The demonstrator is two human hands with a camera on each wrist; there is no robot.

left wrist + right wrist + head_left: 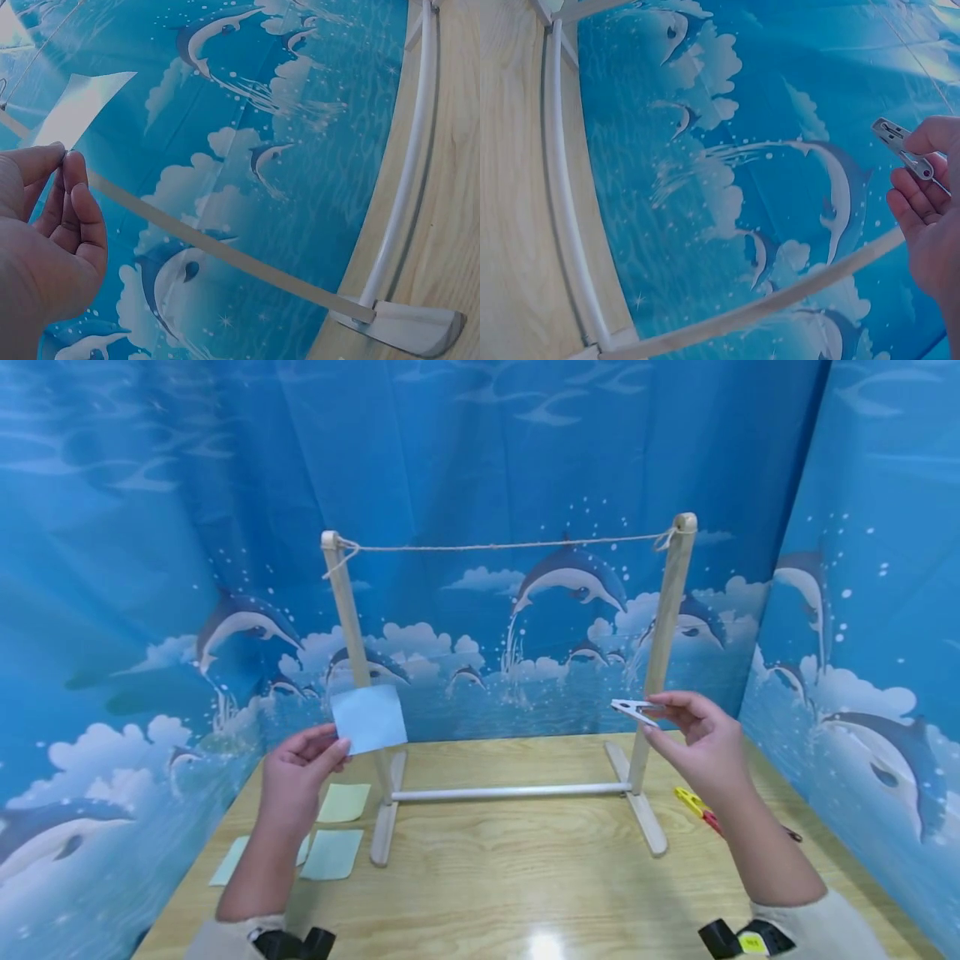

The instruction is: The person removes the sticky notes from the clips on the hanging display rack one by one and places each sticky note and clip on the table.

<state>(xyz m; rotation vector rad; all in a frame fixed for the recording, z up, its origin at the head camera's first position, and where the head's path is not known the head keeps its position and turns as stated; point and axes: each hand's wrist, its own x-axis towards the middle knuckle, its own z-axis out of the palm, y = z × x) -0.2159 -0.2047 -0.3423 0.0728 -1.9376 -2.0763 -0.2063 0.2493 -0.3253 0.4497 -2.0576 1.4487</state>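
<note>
My left hand pinches a square light-blue paper note by its lower left corner, held up in front of the rack's left post. In the left wrist view the note stands up from between thumb and fingertips. My right hand grips a white clothespin between thumb and fingers, close to the right post. The right wrist view shows the clothespin pointing away from the fingers. Above both hands, a thin string runs between the tops of the two posts.
A wooden rack, with a right post and a white crossbar, stands on the wooden table. Several pale green notes lie at left. A yellow clothespin and a red one lie by the right forearm. Dolphin-print curtains surround the table.
</note>
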